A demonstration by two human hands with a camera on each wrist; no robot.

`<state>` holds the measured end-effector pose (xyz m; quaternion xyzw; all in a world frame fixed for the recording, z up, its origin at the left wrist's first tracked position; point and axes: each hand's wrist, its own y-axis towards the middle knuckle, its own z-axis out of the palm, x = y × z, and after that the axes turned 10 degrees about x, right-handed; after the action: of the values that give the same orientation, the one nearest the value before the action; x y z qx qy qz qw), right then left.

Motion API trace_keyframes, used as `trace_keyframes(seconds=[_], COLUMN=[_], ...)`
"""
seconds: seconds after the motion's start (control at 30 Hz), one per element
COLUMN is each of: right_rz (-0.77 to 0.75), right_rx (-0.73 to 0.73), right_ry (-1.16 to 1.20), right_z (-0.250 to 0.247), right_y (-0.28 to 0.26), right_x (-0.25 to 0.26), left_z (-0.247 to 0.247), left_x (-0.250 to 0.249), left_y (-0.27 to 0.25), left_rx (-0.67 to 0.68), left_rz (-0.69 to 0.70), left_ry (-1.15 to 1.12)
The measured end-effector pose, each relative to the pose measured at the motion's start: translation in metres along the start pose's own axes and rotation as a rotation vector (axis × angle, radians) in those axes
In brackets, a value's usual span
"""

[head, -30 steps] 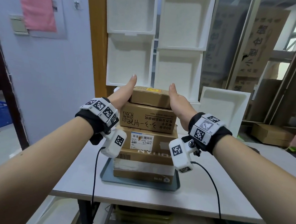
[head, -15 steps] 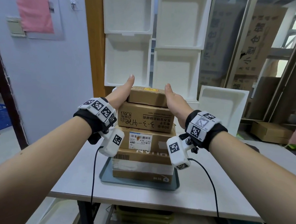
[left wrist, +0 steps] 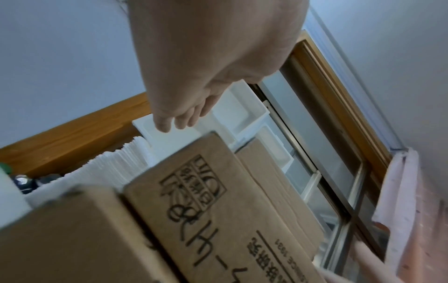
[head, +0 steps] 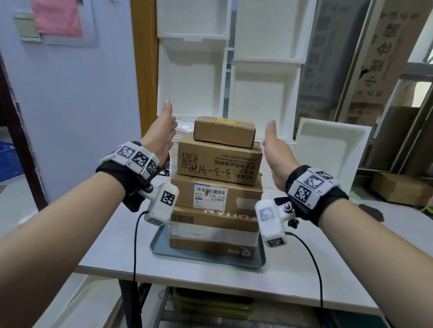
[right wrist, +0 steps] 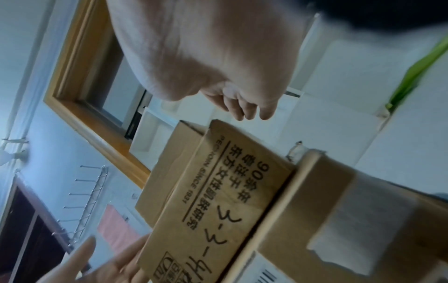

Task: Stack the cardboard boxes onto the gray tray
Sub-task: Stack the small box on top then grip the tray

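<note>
Four cardboard boxes stand in one pile on the gray tray [head: 205,259], which sits on the white table [head: 317,274]. Going from left to right: the left hand [head: 162,133] is up at about 9 o'clock from the small top box [head: 224,132], fingers straight and relaxed, holding nothing. A gap shows between this hand and the box. The top box lies with its long side going left to right, from one hand toward the other. It rests on the printed box [head: 219,161] below it. The right hand [head: 276,149] is at about 3 o'clock from the top box, also straight, loose and holding nothing. Both hands look about equally near. I think the stacking is done and the hands only need to move away without bumping the pile.
</note>
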<state>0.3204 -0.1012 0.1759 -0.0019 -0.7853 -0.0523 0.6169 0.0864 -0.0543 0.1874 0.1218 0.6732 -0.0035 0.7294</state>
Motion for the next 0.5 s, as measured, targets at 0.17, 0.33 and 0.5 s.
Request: trace_keyframes(seconds=[0.17, 0.33, 0.5], right_rz=[0.095, 0.185, 0.27], right_rx=[-0.085, -0.106, -0.088], right_ry=[0.124, 0.152, 0.131], right_z=[-0.014, -0.019, -0.014], right_y=[0.007, 0.005, 0.003], right_x=[-0.044, -0.088, -0.124], left_z=[-0.034, -0.055, -0.059], left_x=[0.034, 0.08, 0.126], left_y=[-0.009, -0.017, -0.026], left_rx=[-0.036, -0.041, -0.045], left_rz=[-0.151, -0.308, -0.456], left_ry=[-0.055, -0.015, 0.017])
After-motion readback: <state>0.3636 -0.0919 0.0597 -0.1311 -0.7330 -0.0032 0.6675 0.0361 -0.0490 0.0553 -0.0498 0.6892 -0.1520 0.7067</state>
